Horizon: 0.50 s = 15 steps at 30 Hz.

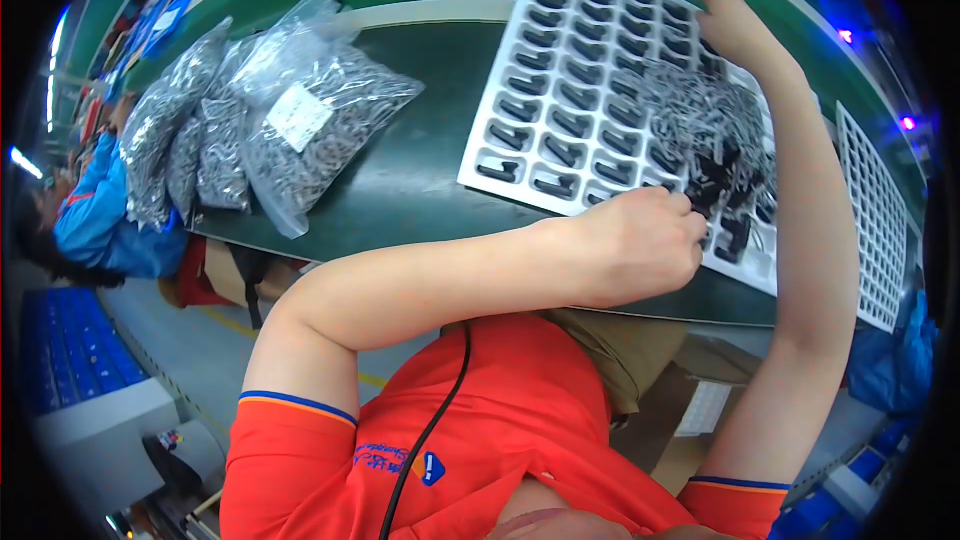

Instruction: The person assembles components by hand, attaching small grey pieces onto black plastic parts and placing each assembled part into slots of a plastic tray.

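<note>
Most pockets of the white moulded plastic tray point(560, 70) look filled; a heap of small black plastic parts point(710, 130) remains. Left hand point(640, 240) fingers pinch at parts; right hand point(735, 25) rests flat, fingers loose.

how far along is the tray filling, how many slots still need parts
Most slots of the white tray already hold a dark part. In hand: the left hand works at the tray's near edge beside a loose pile of parts, and the right hand rests at the far edge. Left: that pile to sort, some slots under it hidden, and full bags of parts unopened. No exact count is possible.
</note>
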Tool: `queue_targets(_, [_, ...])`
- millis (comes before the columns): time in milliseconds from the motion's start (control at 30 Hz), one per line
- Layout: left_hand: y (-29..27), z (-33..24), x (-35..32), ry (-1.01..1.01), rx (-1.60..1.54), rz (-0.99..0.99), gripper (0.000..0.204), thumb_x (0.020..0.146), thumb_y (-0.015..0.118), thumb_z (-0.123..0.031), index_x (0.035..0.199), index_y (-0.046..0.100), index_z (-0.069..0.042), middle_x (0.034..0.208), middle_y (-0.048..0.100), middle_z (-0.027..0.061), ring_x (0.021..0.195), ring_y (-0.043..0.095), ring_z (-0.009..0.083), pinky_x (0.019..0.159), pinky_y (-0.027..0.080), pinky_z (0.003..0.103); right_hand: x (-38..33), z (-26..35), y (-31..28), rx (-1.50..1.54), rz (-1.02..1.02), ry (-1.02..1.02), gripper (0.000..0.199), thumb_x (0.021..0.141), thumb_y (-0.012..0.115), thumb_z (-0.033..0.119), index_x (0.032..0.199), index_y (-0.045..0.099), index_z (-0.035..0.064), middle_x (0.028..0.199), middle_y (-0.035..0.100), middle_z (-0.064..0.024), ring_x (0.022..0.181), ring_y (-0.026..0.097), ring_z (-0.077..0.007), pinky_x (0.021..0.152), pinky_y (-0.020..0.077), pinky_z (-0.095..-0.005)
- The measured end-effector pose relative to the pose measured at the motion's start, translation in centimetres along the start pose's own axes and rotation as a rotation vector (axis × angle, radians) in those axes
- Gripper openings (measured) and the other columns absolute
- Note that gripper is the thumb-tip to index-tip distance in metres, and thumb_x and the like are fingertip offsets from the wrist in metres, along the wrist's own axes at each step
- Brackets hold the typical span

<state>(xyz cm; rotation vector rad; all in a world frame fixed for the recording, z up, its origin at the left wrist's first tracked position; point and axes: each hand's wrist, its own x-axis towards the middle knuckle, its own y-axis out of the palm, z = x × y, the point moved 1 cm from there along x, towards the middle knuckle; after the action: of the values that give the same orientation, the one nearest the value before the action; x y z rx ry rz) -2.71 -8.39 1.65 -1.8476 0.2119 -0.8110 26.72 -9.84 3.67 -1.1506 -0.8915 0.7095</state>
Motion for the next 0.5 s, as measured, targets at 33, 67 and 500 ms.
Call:
queue_targets(33, [0.4,-0.2,0.5,-0.003,0.013,0.002,0.007,0.074,0.065,-0.013,0.077,0.065,-0.007,0.085,0.062,0.0073,0.087,0.063,0.0247,0.076,0.053,0.036,-0.4,0.3,-0.7,0.014,-0.023,-0.021,0.041,0.09,0.054,0.001,0.13,0.063,0.0017,0.128,0.068,-0.0186,0.12,0.063,-0.0343,0.104,0.0479,-0.0385])
queue_targets(67, [0.7,-0.4,0.9,-0.009,0.028,0.007,0.007,0.074,0.065,-0.013,0.078,0.066,-0.006,0.086,0.062,0.0079,0.087,0.063,0.0252,0.076,0.053,0.036,-0.9,0.7,-1.2,-0.006,-0.024,-0.001,0.041,0.09,0.054,0.001,0.13,0.063,0.0017,0.128,0.068,-0.0186,0.12,0.063,-0.0343,0.104,0.0479,-0.0385])
queue_targets(500, [-5.2,7.6,-2.3,-0.456,-0.066,-0.33,0.015,0.082,0.069,-0.001,0.096,0.073,-0.004,0.088,0.071,0.0103,0.082,0.069,0.0225,0.073,0.055,0.034,-3.1,12.1,1.9,0.013,0.077,-0.077,0.013,0.08,0.067,0.008,0.09,0.075,0.0051,0.09,0.073,-0.0168,0.088,0.07,-0.0342,0.082,0.0556,-0.0438])
